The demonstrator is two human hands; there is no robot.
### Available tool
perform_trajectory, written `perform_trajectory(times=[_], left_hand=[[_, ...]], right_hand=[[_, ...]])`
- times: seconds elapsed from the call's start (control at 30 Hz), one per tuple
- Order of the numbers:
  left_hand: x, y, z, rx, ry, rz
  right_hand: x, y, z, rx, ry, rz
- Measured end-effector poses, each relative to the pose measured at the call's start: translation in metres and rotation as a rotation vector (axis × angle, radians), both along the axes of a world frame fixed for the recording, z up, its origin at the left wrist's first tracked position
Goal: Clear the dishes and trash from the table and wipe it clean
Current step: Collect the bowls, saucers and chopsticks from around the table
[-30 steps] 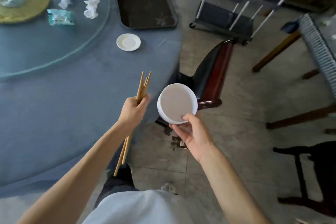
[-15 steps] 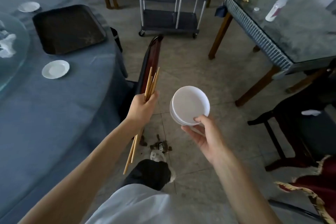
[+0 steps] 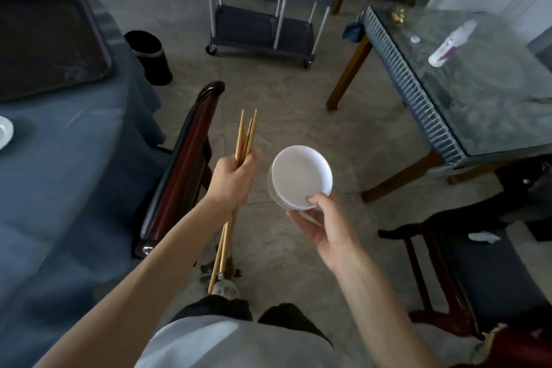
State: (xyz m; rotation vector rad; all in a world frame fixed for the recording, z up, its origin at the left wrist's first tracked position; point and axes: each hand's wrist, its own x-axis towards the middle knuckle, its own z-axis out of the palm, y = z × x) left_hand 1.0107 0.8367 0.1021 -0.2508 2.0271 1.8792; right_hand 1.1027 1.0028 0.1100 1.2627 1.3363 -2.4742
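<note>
My left hand (image 3: 231,178) grips a bundle of several wooden chopsticks (image 3: 246,136), which stick out above and below the fist. My right hand (image 3: 324,225) holds a small stack of white plates (image 3: 300,176) by its near rim, thumb on top, tilted toward me. Both hands hang over the floor, right of the round table with the blue cloth (image 3: 59,188). A dark tray (image 3: 44,39) lies on the table's far side, and a white plate (image 3: 4,133) shows at the left edge.
A dark red chair (image 3: 179,167) stands against the table just left of my left hand. Ahead are a grey wheeled cart (image 3: 263,9) and a black bin (image 3: 149,57). A glass-topped side table (image 3: 466,78) carrying a bottle (image 3: 451,42) stands right, a dark chair (image 3: 478,272) near right.
My view has swung right, away from the round table toward the cart and side table. The table's tissues and turntable have left view. Both hands keep the same hold.
</note>
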Motion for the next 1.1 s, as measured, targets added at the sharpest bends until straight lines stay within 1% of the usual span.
perform_trajectory(times=[0.2,0.43,0.57,0.7,0.77,0.93,1.1], left_hand=[[-0.061,0.006,0.013,-0.018,-0.003,0.084],[-0.164,0.022,0.006,-0.025,-0.039,0.269],[-0.236,0.039,0.004,0.050,-0.062,0.442],[-0.300,0.057,0.007,0.080,-0.094,0.581],[-0.325,0.061,0.013,0.130,-0.110,0.644],[-0.361,0.047,0.010,0.209,-0.119,0.790],[-0.394,0.012,-0.005,0.269,-0.156,0.896]], right_hand=[[-0.089,0.024,0.001,-0.031,-0.052,0.134],[-0.231,0.050,-0.010,-0.029,-0.079,0.352],[-0.326,0.076,-0.020,-0.021,-0.051,0.466],[-0.413,0.096,-0.014,0.004,-0.046,0.545],[-0.454,0.100,-0.009,0.009,-0.033,0.581],[-0.538,0.084,-0.009,0.001,-0.056,0.703],[-0.606,0.030,-0.020,-0.008,-0.085,0.851]])
